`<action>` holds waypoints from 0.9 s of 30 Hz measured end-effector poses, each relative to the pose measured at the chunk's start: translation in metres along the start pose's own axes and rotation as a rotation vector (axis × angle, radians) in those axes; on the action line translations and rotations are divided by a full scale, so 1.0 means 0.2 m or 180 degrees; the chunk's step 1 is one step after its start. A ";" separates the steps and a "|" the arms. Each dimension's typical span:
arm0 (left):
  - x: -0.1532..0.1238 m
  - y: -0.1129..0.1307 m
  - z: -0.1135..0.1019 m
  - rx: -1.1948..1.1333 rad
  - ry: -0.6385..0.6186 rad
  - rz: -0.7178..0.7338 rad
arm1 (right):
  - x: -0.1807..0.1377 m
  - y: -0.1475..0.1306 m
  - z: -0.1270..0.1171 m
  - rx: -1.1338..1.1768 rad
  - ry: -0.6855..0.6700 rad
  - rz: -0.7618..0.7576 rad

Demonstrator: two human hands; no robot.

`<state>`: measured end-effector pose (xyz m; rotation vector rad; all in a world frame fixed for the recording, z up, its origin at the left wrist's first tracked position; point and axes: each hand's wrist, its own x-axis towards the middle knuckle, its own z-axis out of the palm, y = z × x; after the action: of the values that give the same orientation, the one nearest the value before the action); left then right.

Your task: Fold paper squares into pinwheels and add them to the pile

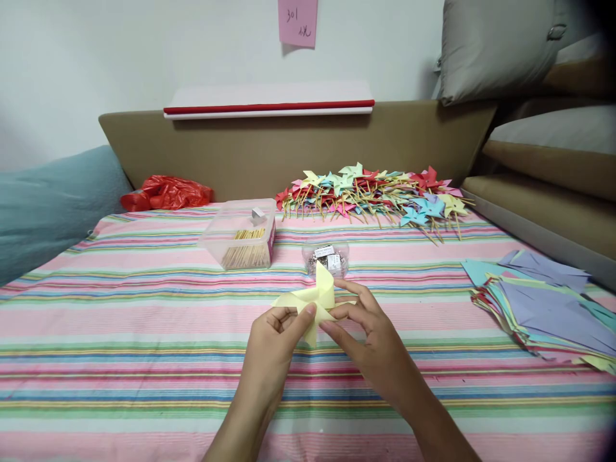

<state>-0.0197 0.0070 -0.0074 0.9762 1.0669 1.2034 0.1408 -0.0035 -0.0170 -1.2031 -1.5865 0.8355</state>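
At frame centre, my left hand (272,337) and right hand (373,337) both pinch the yellow paper pinwheel (315,300). It looks light, flimsy, crease-prone; I grip near its hub.

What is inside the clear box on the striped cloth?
Wooden sticks lie piled in the box; a small pale block shows near its top. The floor under them is hidden.

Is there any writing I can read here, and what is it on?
"301": handwritten on the pink note stuck to the wall; the scrawl under it is unclear.
Label on the small clear tub: too small to read.
Strip on the clear box of sticks: blurred.
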 end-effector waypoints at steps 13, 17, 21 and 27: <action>0.06 0.16 -0.13 -0.1123 0.1264 0.0191 | 0.03 0.05 -0.04 0.0292 0.0982 0.0482; 0.07 0.23 -0.18 -0.1385 0.1423 0.0258 | 0.16 0.03 -0.12 -0.1089 0.0762 -0.0146; 0.06 0.24 -0.21 -0.1573 0.1424 0.0256 | 0.46 -0.01 -0.17 -0.2158 -0.0013 -0.0338; 0.03 0.22 -0.24 -0.1787 0.1424 0.0200 | 0.89 0.05 -0.04 -0.3131 -0.1627 -0.0082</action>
<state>-0.0756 0.0195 0.0246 0.3110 0.9536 1.7025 0.1384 0.1693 0.0264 -1.6994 -2.5792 0.3134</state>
